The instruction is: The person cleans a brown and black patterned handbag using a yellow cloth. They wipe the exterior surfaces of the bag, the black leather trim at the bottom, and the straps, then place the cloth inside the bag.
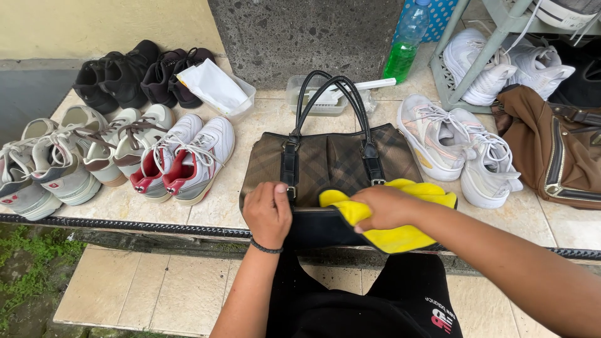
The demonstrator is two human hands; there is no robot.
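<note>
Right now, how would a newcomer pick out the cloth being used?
On the tiled ledge, find the brown plaid handbag with black handles at the centre. The yellow cloth lies bunched on its lower front under the right hand. It is the only bright yellow thing among the shoes and bags.

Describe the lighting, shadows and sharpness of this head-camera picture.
Head view: soft, even daylight with no hard shadows; faint sheen on the tiled ledge; the brown handbag, yellow cloth, left hand and right hand are sharp; wide-lens bending shows at the edges, where the sneakers look stretched.
</note>
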